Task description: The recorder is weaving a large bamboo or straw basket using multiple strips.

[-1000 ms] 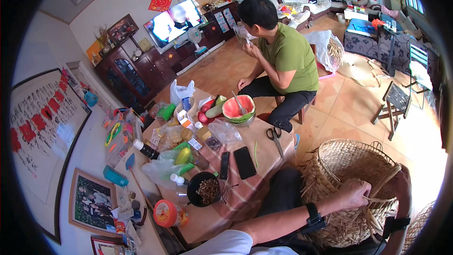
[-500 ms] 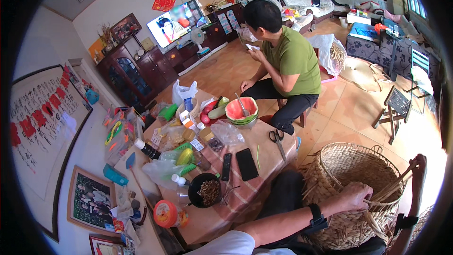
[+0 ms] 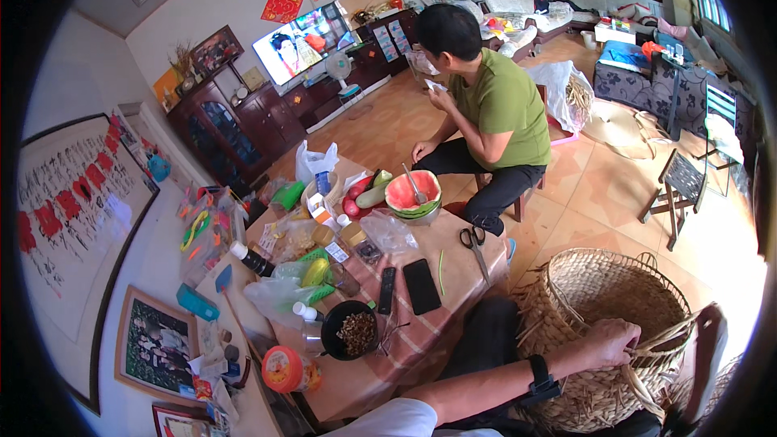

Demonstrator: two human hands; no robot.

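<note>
A large round woven straw basket [image 3: 566, 380] with a rim of twisted strands stands at the lower right, close against my dark trouser leg. My left hand [image 3: 605, 344] is closed on the near part of its rim, fingers pinched around the braided edge. Loose straw ends stick out of the weave below that hand. Right of the basket, my right hand [image 3: 712, 328] is raised, smeared by motion and partly washed out by bright light. Its fingers do not show clearly, nor whether a strand is in them.
Left of the basket is a table [image 3: 477, 275] bearing scissors [image 3: 476, 252], a phone [image 3: 421, 286], a black bowl [image 3: 350, 329], jars and a hollowed watermelon half [image 3: 414, 194]. Beyond it sits a person [image 3: 502, 105] in a green shirt. A folding stool [image 3: 677, 190] stands at right.
My right hand has moved down and slightly back; the strands it was pulling out from the rim no longer show stretched toward it. The left hand keeps its place on the rim.
</note>
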